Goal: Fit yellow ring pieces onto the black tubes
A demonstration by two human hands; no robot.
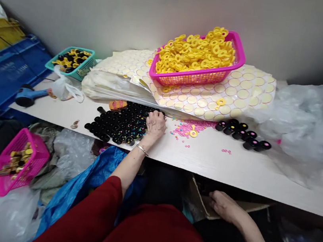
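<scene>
My left hand (155,124) rests on the white table (233,167), fingers curled down onto the right edge of a heap of small black cylinders (120,124) with coloured dots on their ends. What the fingers hold, if anything, is hidden. My right hand (224,206) is below the table's front edge, fingers bent over the edge of a cardboard box (245,208). Pink beads (187,128) and a yellow ring (193,133) lie just right of my left hand. A row of black cylinders with pink ends (242,134) lies further right.
A pink basket (200,58) of yellow rings sits on sheets of round stickers (240,94) at the back. A teal basket (72,60) stands back left. Clear plastic bags (308,125) fill the right. Another pink basket (20,161) and a blue crate (6,71) lie at the left.
</scene>
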